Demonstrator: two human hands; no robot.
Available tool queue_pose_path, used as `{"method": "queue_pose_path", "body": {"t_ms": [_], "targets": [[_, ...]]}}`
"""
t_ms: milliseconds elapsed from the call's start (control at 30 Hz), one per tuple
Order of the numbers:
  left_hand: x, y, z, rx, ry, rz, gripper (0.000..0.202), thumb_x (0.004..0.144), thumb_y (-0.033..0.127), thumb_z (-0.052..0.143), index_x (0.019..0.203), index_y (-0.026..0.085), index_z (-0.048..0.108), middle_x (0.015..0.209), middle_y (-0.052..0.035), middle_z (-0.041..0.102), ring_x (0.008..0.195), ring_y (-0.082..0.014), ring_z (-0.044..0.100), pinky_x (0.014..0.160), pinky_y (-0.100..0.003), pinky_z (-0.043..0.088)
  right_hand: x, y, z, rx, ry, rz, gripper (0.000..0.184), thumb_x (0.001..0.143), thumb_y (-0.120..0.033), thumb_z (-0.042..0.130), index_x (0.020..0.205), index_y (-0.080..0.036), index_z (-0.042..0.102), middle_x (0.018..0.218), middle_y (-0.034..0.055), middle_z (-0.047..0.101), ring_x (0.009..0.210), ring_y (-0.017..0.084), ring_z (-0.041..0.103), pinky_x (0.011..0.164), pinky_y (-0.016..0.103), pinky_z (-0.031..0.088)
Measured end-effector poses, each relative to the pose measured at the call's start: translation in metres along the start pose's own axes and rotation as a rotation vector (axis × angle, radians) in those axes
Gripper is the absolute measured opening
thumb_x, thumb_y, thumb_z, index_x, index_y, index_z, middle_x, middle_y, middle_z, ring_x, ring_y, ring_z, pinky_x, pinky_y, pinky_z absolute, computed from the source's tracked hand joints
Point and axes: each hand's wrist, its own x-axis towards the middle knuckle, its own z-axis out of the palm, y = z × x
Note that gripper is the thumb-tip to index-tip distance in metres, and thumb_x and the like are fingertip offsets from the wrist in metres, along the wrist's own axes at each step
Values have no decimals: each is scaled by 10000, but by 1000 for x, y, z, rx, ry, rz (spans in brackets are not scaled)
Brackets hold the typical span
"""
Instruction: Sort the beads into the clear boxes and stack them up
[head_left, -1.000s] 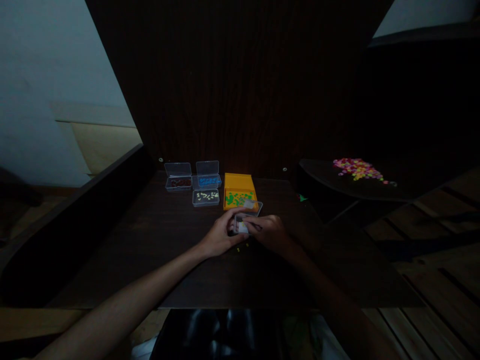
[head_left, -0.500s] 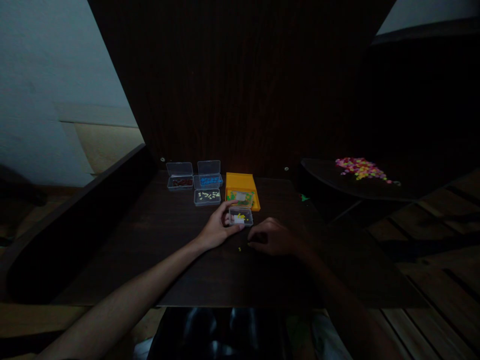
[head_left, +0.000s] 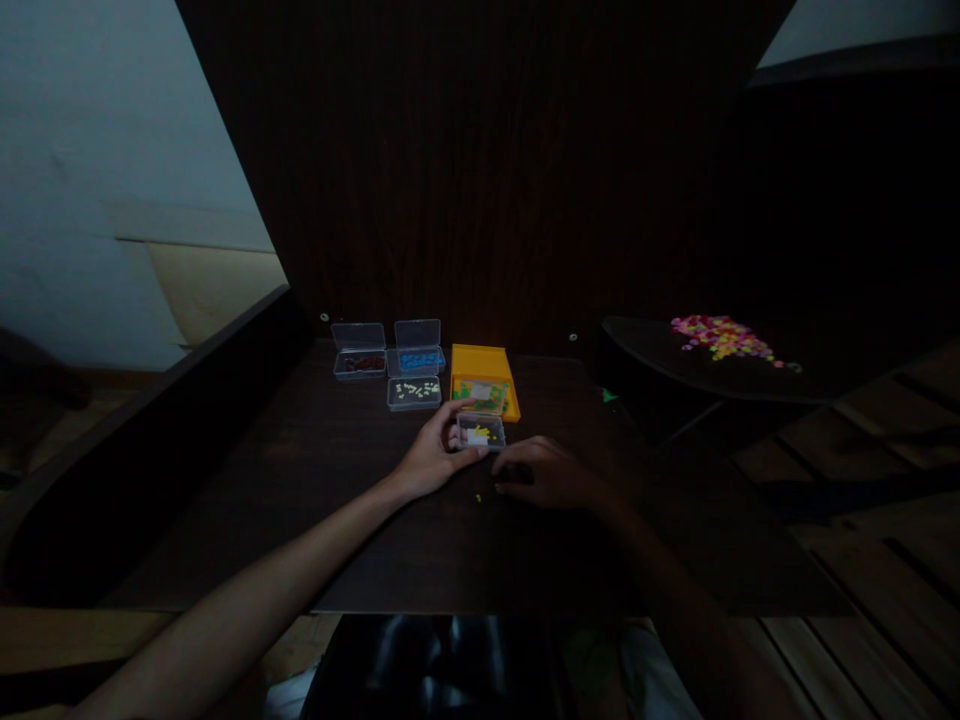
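Observation:
My left hand (head_left: 435,455) is closed around the left side of a small clear plastic box (head_left: 501,444), thumb at the near edge and fingers at the back. Its lid is up, and a few yellow pieces (head_left: 481,433) and a white label show inside. Just right of the box, my right hand (head_left: 541,472) hovers low over the table with curled fingers, index and thumb tips near each other. Whatever is between them is too dark and small to name. A tiny yellow piece (head_left: 478,498) lies on the table left of the right fingertips.
Behind stands an open yellow case (head_left: 480,360) with green pieces. To its left are open clear boxes with dark red pieces (head_left: 365,364), blue pieces (head_left: 418,360) and pale pieces (head_left: 417,391). A colourful pile (head_left: 724,338) lies on the right shelf; a green scrap (head_left: 608,396) is nearer.
The fingertips of my right hand have shifted slightly up and left, with the index and thumb a little farther apart. My left hand and the box stay in place.

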Motion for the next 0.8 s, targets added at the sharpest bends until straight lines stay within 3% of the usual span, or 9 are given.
{"method": "queue_pose_path", "body": {"t_ms": [100, 267, 600, 800], "targets": [[0, 1, 0, 23, 1, 14, 694, 652, 211, 809, 1263, 183, 479, 1152, -99, 642, 909, -188, 666, 826, -334, 551, -2, 0, -2, -12, -10, 4, 199, 811, -325, 664, 977, -228, 712, 872, 18, 713, 873, 173, 632, 847, 307, 423], [1, 2, -1, 52, 17, 24, 690, 665, 204, 797, 1272, 181, 470, 1138, -90, 644, 863, -160, 662, 812, -312, 548, -2, 1, 0, -13, -12, -10, 171, 828, -287, 637, 965, -239, 728, 989, 36, 729, 961, 189, 638, 889, 316, 427], [1, -1, -3, 48, 12, 33, 689, 662, 187, 794, 1269, 185, 470, 1129, -84, 645, 835, -144, 659, 801, -309, 553, 0, 3, 3, -17, -29, -4, 92, 810, -237, 660, 867, -232, 733, 909, 20, 737, 905, 180, 643, 879, 314, 419], [1, -3, -3, 31, -1, 26, 677, 670, 190, 792, 1263, 189, 465, 1133, -84, 648, 887, -170, 669, 832, -334, 552, -1, 2, -2, 42, -9, -70, 83, 824, -231, 649, 847, -217, 728, 878, 16, 738, 855, 159, 653, 843, 280, 423]]}}
